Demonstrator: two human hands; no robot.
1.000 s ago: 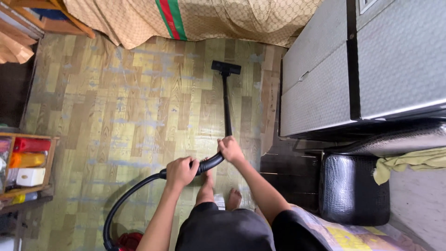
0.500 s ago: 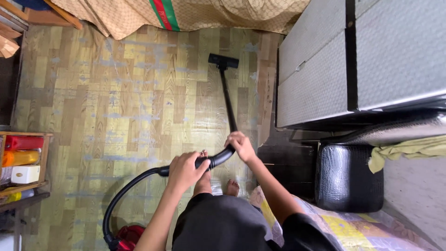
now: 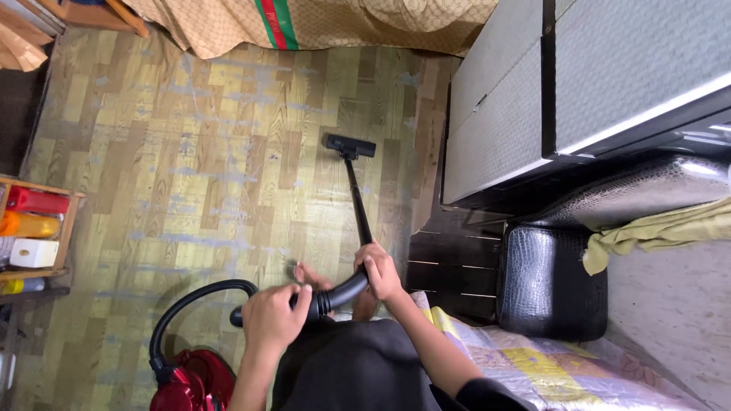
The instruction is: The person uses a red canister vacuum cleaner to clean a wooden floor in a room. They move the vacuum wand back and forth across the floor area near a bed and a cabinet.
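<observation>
Head view. Left hand [image 3: 268, 318] clenched on the vacuum hose [image 3: 335, 295]; right hand [image 3: 378, 272] grasping the wand [image 3: 355, 204], nozzle [image 3: 350, 144] flat on the wood-pattern floor [image 3: 190, 167] ahead. Best worked in slow, overlapping strokes, nozzle flush. Red vacuum [image 3: 186, 380] near left; grey cabinet [image 3: 579, 84] right; shelf [image 3: 34, 236] far left.

A person's left hand [image 3: 270, 320] and right hand [image 3: 378, 270] grip a vacuum wand [image 3: 355, 205] — its floor head [image 3: 350, 145] out front on the plank floor [image 3: 190, 175]. The canister [image 3: 190, 380] sits behind left — a shelf [image 3: 38, 228] far left, a cabinet [image 3: 533, 99] right.
</observation>
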